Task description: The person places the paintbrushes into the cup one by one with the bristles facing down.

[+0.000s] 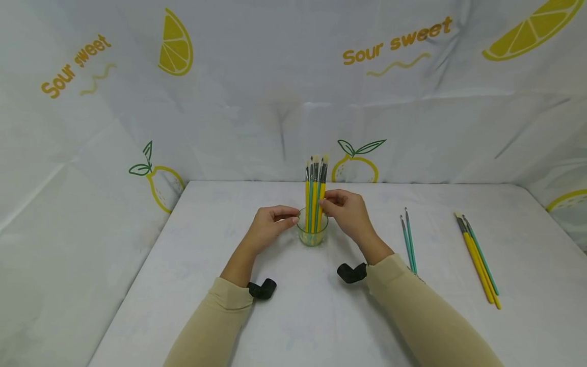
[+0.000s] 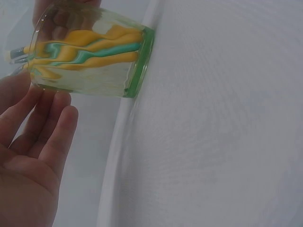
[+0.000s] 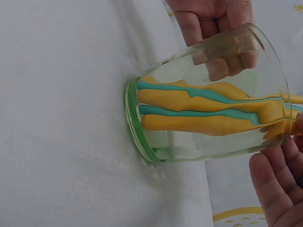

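A clear glass (image 1: 311, 241) with a greenish base stands upright on the white table. Inside it are several paintbrushes (image 1: 308, 196) with yellow handles, tips up, together with slim teal-handled tools (image 1: 311, 191). My left hand (image 1: 269, 227) pinches the glass's rim from the left with thumb and fingertips. On the other side, my right hand (image 1: 351, 216) holds the handles in the bunch just above the rim, its thumb in front. Through the glass wall, the yellow handles (image 3: 189, 125) look wavy and reach down to the base.
Two teal tools (image 1: 409, 242) lie on the table beyond my right forearm. Farther right, yellow paintbrushes (image 1: 474, 257) lie beside another teal tool (image 1: 481, 260). A white cloth (image 1: 257, 127) with lemon prints hangs behind the table.
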The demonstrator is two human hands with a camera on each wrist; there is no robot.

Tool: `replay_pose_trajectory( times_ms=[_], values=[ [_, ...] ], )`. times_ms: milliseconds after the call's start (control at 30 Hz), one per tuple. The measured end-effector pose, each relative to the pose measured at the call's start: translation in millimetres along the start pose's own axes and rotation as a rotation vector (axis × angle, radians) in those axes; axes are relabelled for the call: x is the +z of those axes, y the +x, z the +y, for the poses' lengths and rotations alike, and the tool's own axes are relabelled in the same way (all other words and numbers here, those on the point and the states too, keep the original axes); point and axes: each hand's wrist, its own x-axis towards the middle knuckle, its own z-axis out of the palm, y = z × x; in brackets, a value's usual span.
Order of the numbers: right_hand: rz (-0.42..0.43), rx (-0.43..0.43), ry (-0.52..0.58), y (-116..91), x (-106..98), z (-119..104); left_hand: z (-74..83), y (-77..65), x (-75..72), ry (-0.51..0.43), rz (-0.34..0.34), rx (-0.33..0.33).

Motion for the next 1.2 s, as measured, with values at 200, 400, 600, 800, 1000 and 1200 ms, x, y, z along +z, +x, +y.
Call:
replay_pose_trajectory(
  times_ms=[200, 400, 600, 800, 1000, 1200],
  values=[
    [-0.016, -0.019, -0.04, 1.0, 0.0, 1.9, 2.0, -1.0, -0.2, 0.032, -0.007, 0.011],
    [-0.03, -0.004, -0.073, 2.2, 1.5, 2.0, 4.0, -1.8, -0.9, 0.043, -0.012, -0.003],
    [-0.037, 0.01, -0.084, 1.4, 1.3, 1.0, 4.7, -1.7, -1.2, 0.043, -0.02, 0.006],
    [-0.043, 0.018, -0.068, 0.7, 0.6, 0.6, 2.0, -0.6, -0.9, 0.018, -0.02, -0.008],
    [-0.034, 0.015, -0.072, 0.6, -2.0, 0.6, -21.5, 10.2, -0.4, 0.001, 0.002, -0.009],
    [-0.025, 0.026, -0.104, -2.1, -19.2, -2.6, -25.8, 11.0, 0.1, 0.004, 0.009, 0.003]
  ],
)
